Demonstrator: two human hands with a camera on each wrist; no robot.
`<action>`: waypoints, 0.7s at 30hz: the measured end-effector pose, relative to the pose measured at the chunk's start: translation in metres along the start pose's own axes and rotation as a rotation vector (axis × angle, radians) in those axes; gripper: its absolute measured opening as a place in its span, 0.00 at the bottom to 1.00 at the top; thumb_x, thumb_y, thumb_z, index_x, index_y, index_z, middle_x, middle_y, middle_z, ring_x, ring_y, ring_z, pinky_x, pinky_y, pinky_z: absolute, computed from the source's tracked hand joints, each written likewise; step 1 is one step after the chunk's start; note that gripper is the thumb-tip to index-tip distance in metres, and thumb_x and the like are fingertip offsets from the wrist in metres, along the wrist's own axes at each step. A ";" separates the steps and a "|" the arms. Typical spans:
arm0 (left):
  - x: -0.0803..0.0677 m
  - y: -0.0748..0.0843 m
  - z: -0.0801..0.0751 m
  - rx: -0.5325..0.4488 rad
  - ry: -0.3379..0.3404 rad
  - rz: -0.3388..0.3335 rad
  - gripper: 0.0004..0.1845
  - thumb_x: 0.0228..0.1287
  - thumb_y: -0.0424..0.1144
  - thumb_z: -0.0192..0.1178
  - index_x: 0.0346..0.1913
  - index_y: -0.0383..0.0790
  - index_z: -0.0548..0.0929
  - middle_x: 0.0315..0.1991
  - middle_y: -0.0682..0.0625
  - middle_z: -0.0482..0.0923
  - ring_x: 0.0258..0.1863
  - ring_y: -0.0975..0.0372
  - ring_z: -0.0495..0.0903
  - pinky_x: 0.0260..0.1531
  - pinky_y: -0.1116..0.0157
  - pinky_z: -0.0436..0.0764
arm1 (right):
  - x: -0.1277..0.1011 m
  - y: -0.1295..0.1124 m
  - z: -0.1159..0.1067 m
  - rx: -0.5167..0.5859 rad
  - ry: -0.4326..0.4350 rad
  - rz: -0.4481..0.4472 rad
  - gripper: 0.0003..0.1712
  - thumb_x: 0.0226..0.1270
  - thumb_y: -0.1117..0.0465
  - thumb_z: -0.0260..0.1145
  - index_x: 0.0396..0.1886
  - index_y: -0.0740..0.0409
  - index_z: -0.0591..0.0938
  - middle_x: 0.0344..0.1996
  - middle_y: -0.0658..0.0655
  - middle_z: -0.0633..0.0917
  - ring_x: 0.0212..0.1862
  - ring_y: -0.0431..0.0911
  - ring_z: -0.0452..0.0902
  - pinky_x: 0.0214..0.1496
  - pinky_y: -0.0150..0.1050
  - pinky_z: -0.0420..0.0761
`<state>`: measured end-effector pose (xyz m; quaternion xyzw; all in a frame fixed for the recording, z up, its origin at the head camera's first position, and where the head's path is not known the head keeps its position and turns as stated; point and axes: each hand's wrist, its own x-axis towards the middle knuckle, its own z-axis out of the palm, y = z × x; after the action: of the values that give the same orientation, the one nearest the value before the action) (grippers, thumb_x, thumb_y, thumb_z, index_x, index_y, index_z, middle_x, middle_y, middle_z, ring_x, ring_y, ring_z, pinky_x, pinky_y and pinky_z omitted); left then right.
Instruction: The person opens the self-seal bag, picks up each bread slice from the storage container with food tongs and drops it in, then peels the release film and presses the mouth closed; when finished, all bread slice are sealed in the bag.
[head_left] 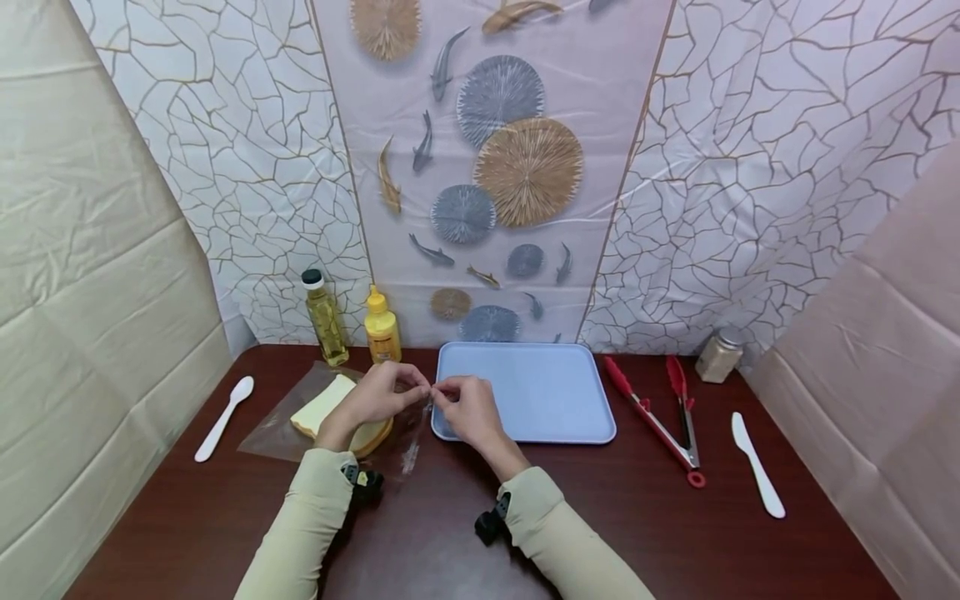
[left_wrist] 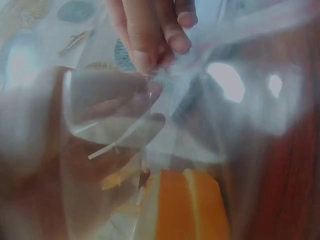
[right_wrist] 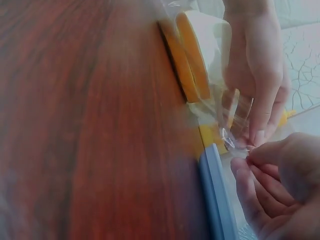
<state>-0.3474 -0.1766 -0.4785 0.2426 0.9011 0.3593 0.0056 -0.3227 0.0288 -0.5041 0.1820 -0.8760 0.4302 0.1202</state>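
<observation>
The plastic bag (head_left: 300,408) with sliced bread (head_left: 330,404) inside lies on the desk (head_left: 675,533) left of the middle, and I pinch its open edge from both sides: my left hand (head_left: 378,396) and my right hand (head_left: 468,408) each nip the thin film (fingertips nearly meeting). A blue tray (head_left: 540,387) sits just right of the bag. Oil bottle (head_left: 325,317) and mustard bottle (head_left: 382,327) stand at the back edge.
</observation>
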 end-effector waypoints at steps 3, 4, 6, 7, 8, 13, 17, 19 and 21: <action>0.000 0.000 0.001 -0.002 0.005 0.005 0.04 0.76 0.40 0.69 0.41 0.48 0.92 0.38 0.56 0.92 0.39 0.66 0.87 0.48 0.60 0.85 | 0.000 0.000 0.000 -0.005 0.018 0.002 0.05 0.72 0.62 0.74 0.39 0.54 0.95 0.34 0.50 0.95 0.35 0.39 0.91 0.39 0.32 0.88; 0.000 -0.001 0.001 -0.001 0.008 0.009 0.04 0.77 0.40 0.69 0.41 0.48 0.92 0.37 0.56 0.92 0.38 0.67 0.86 0.47 0.61 0.85 | 0.000 0.000 0.000 0.000 0.018 0.005 0.05 0.71 0.63 0.74 0.38 0.54 0.95 0.33 0.50 0.95 0.34 0.39 0.91 0.38 0.32 0.88; 0.000 -0.002 0.001 -0.002 0.008 0.013 0.05 0.77 0.40 0.68 0.41 0.48 0.92 0.37 0.55 0.92 0.38 0.67 0.86 0.45 0.63 0.84 | 0.000 0.000 -0.001 0.010 0.010 0.008 0.05 0.70 0.63 0.73 0.37 0.53 0.94 0.32 0.50 0.95 0.33 0.38 0.90 0.37 0.31 0.87; 0.000 -0.003 0.001 -0.002 0.007 0.015 0.05 0.77 0.40 0.68 0.41 0.47 0.91 0.37 0.54 0.92 0.37 0.67 0.86 0.45 0.63 0.84 | 0.000 -0.001 -0.001 0.012 0.004 0.009 0.04 0.70 0.63 0.73 0.36 0.53 0.94 0.31 0.50 0.94 0.33 0.38 0.90 0.37 0.31 0.87; 0.000 -0.003 0.001 -0.005 0.005 0.017 0.05 0.77 0.39 0.67 0.42 0.47 0.91 0.37 0.54 0.92 0.37 0.66 0.85 0.44 0.63 0.84 | 0.000 -0.001 -0.001 0.015 -0.002 0.012 0.04 0.70 0.63 0.73 0.36 0.54 0.94 0.31 0.50 0.94 0.33 0.38 0.90 0.37 0.31 0.87; -0.003 -0.010 -0.002 0.022 0.072 0.010 0.04 0.79 0.37 0.65 0.43 0.44 0.89 0.38 0.52 0.90 0.37 0.64 0.85 0.41 0.62 0.84 | 0.000 -0.001 -0.005 0.011 -0.014 0.024 0.04 0.68 0.63 0.73 0.35 0.54 0.94 0.30 0.50 0.94 0.32 0.38 0.89 0.37 0.32 0.87; -0.004 -0.014 -0.005 0.008 0.098 -0.024 0.04 0.78 0.37 0.66 0.44 0.45 0.90 0.38 0.52 0.91 0.38 0.64 0.85 0.42 0.62 0.84 | 0.001 0.000 -0.006 0.050 -0.030 0.035 0.05 0.70 0.64 0.73 0.38 0.57 0.94 0.31 0.51 0.94 0.33 0.38 0.88 0.38 0.32 0.86; -0.004 -0.014 -0.005 -0.002 0.085 -0.032 0.04 0.78 0.38 0.67 0.43 0.45 0.90 0.38 0.53 0.91 0.38 0.64 0.85 0.41 0.62 0.84 | 0.001 0.000 -0.004 0.085 -0.049 0.017 0.05 0.72 0.64 0.72 0.41 0.58 0.94 0.33 0.52 0.94 0.34 0.39 0.89 0.39 0.32 0.87; -0.003 -0.013 -0.005 -0.006 0.067 -0.030 0.04 0.77 0.39 0.67 0.43 0.45 0.90 0.38 0.53 0.91 0.37 0.64 0.85 0.40 0.63 0.84 | 0.001 -0.001 -0.002 0.111 -0.068 -0.006 0.06 0.74 0.62 0.73 0.43 0.58 0.93 0.35 0.52 0.94 0.36 0.40 0.89 0.41 0.32 0.87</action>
<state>-0.3515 -0.1889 -0.4841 0.2167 0.9033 0.3699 -0.0186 -0.3236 0.0300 -0.5015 0.2057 -0.8539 0.4712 0.0813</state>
